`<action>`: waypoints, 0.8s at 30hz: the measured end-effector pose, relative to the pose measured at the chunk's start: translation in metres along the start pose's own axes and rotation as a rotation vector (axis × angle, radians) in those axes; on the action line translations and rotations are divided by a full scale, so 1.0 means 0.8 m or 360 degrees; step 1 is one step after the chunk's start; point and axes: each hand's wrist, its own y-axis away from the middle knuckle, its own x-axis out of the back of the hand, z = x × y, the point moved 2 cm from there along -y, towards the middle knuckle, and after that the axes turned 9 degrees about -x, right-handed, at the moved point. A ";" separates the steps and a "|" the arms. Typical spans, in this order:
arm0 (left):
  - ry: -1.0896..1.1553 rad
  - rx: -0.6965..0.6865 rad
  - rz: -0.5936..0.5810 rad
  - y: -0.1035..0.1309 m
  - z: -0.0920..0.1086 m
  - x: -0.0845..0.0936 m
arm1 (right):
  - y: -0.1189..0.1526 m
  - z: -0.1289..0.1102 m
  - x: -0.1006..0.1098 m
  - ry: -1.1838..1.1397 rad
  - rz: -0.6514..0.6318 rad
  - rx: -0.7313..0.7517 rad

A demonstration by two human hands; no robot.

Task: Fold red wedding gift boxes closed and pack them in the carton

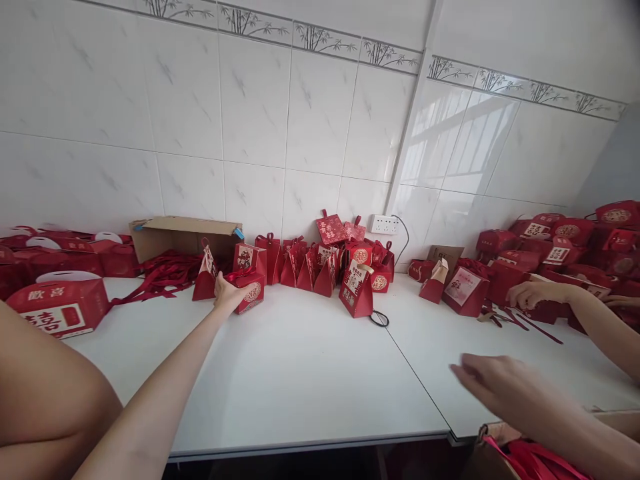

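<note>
My left hand [231, 293] reaches out over the table and is closed on a small red gift box [251, 295] with a round gold emblem. Just left of it stands a triangular red gift box [203, 277]; another red box with a white panel [245, 257] is right behind. My right hand [500, 381] hangs over the table's front right part, blurred, with nothing discernible in it. Below that forearm, a cardboard box of red ribbons [535, 460] shows at the edge. Nearer the middle stands a triangular box with a pale picture [357, 288], beside a black ring [379, 319].
Several red gift boxes [310, 267] line the wall, with more piled at right [555, 243]. A co-worker's hand [535, 293] is among those at right. Red ribbons [165, 273] spill from a cardboard box [187, 230]. A power strip [385, 224] sits against the wall.
</note>
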 end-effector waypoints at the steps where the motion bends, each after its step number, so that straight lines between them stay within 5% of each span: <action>1: 0.0004 -0.0022 0.0001 0.001 -0.002 -0.004 | -0.005 -0.032 -0.001 0.0106 -0.0133 0.0097; 6: 0.0021 -0.0152 0.0051 0.041 0.000 -0.035 | -0.025 -0.171 -0.020 -0.0239 -0.0568 0.0780; 11: 0.0163 -0.0457 -0.0123 0.114 0.024 -0.070 | -0.070 -0.250 -0.070 -0.0944 -0.0670 0.0844; 16: 0.0742 -0.0738 -0.0672 0.158 0.047 -0.073 | -0.100 -0.258 -0.107 -0.1632 -0.0448 0.0465; 21: 0.0795 -0.0459 -0.0127 0.128 0.066 -0.076 | -0.104 -0.244 -0.115 -0.1807 -0.0412 0.0431; 24: 0.0815 -0.0351 -0.0108 0.111 0.070 -0.095 | -0.099 -0.254 -0.110 -0.1721 -0.0397 0.0582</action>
